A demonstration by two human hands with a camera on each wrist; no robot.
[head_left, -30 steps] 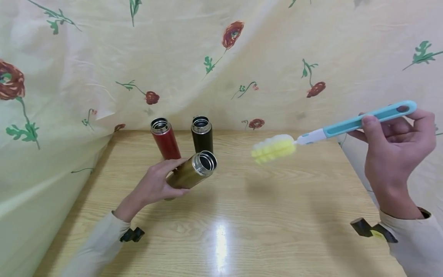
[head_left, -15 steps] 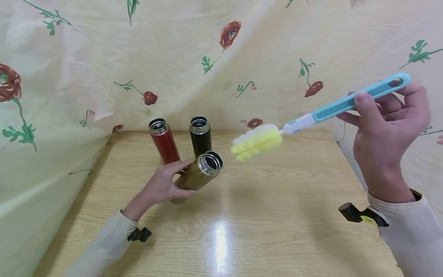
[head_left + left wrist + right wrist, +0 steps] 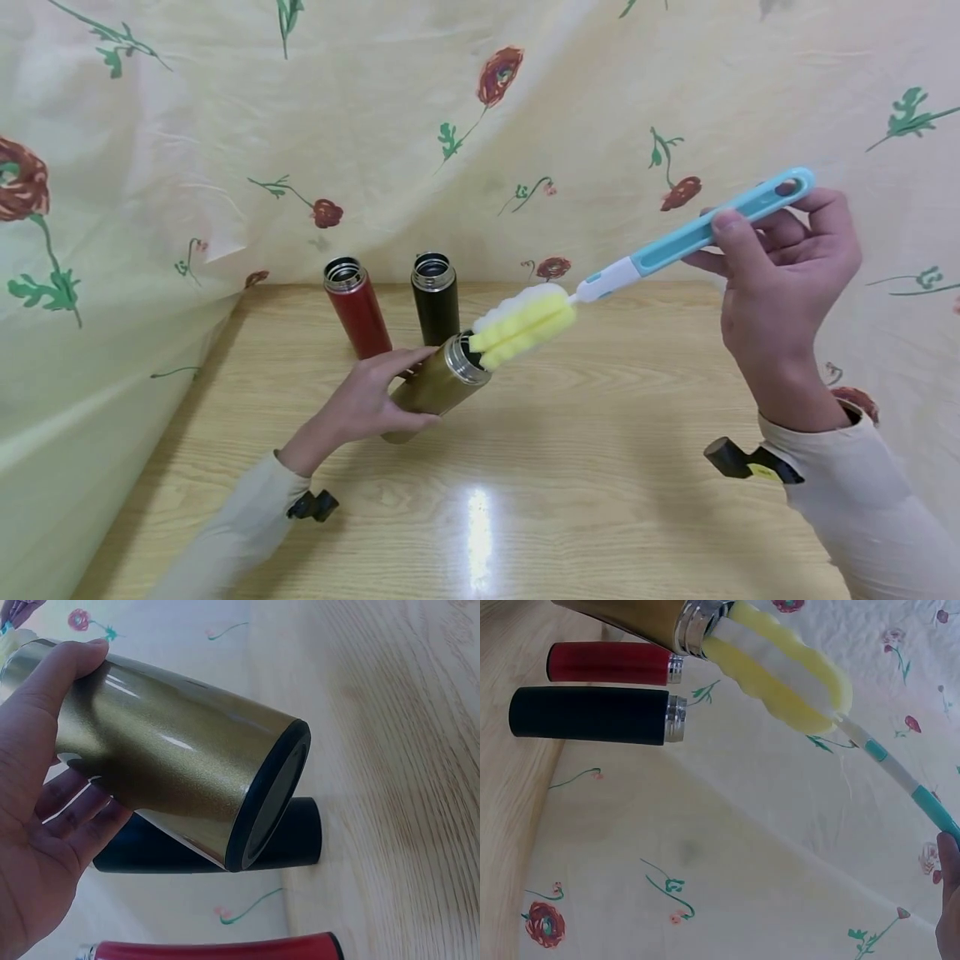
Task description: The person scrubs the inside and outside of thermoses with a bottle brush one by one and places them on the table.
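My left hand (image 3: pixel 375 396) grips a gold thermos bottle (image 3: pixel 435 387) by its side, fingers and thumb wrapped round it. The bottle is tilted, its open steel mouth facing up and right, and its dark base shows in the left wrist view. With my right hand (image 3: pixel 787 275) I hold a bottle brush (image 3: pixel 675 246) by its light blue handle, thumb on top. The yellow and white sponge head (image 3: pixel 780 671) points down left, its tip right at the bottle's mouth and partly hidden by the rim in the right wrist view.
Behind the gold bottle, a red thermos bottle (image 3: pixel 357 312) and a black thermos bottle (image 3: pixel 437 304) stand uncapped on the wooden table (image 3: pixel 570 492). A flowered cloth (image 3: pixel 405 125) hangs along the table's back and left side.
The brush has travelled left in my right hand until its sponge tip came to the gold bottle's mouth. My left hand has shifted the gold bottle slightly right.
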